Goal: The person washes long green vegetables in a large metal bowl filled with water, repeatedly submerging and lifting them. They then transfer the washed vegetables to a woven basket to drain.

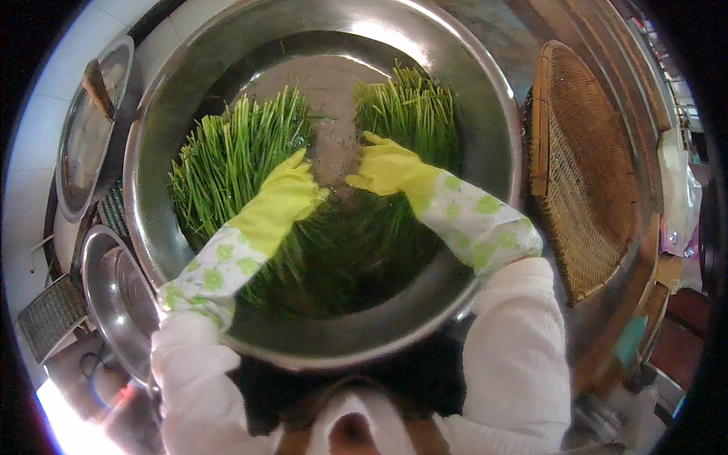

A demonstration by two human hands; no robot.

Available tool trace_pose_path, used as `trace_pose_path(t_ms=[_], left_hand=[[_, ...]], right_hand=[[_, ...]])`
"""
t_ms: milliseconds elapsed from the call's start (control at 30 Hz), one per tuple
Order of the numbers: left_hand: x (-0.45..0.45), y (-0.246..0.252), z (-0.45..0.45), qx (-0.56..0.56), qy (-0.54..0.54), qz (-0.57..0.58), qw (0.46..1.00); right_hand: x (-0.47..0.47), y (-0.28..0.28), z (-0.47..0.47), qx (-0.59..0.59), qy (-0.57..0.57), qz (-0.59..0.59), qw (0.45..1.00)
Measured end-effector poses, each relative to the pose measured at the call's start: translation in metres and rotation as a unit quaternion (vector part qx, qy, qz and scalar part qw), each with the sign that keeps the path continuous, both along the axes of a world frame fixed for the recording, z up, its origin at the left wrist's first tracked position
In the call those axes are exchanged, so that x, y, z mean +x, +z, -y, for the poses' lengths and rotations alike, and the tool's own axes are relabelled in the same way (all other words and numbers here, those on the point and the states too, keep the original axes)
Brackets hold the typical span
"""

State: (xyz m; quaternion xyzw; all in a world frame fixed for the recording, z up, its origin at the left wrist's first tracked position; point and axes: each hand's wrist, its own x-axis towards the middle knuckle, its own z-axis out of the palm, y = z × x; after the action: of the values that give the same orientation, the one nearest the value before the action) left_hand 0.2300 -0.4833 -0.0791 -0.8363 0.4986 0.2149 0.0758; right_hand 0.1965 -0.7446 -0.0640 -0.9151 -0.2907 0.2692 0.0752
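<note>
Before me is a large round metal basin with murky water in it. Two bundles of long green leafy stalks, perhaps chives, lie partly under water. My left hand, in a yellow rubber glove, rests against the inner side of the left bundle. My right hand, gloved the same way, is at the near inner side of the right bundle, fingers apart. A strip of brown water separates the hands. Their lower edges meet the water, and the leaf ends fan out submerged towards me.
A woven bamboo tray leans at the right of the basin. On the left stand a smaller metal bowl and a metal pan holding pale pieces, with a brown handle-like object across it. White tiles line the left side.
</note>
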Motion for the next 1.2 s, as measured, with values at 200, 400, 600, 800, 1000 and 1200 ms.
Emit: trace_pose_path(t_ms=[200, 400, 600, 800, 1000, 1200], left_hand=[[0.003, -0.014, -0.043, -0.106, -0.076, 0.094, 0.987], [0.007, 0.050, 0.033, 0.098, 0.037, -0.053, 0.993], [0.022, 0.007, 0.083, -0.121, 0.344, -0.150, 0.919], [0.035, -0.022, 0.177, -0.363, 0.544, -0.310, 0.690], [0.025, -0.048, 0.159, -0.448, 0.497, -0.362, 0.649], [0.011, -0.049, 0.153, -0.408, 0.433, -0.377, 0.710]], right_hand=[[-0.028, 0.009, 0.063, -0.047, 0.091, 0.084, 0.991], [-0.013, 0.030, 0.091, 0.089, -0.421, 0.293, 0.854], [0.017, -0.015, 0.088, 0.095, -0.649, 0.051, 0.753], [0.023, -0.091, 0.082, 0.216, -0.668, 0.091, 0.706], [0.033, -0.004, 0.080, 0.157, -0.548, -0.048, 0.820], [0.128, 0.009, 0.102, 0.151, -0.423, 0.155, 0.880]])
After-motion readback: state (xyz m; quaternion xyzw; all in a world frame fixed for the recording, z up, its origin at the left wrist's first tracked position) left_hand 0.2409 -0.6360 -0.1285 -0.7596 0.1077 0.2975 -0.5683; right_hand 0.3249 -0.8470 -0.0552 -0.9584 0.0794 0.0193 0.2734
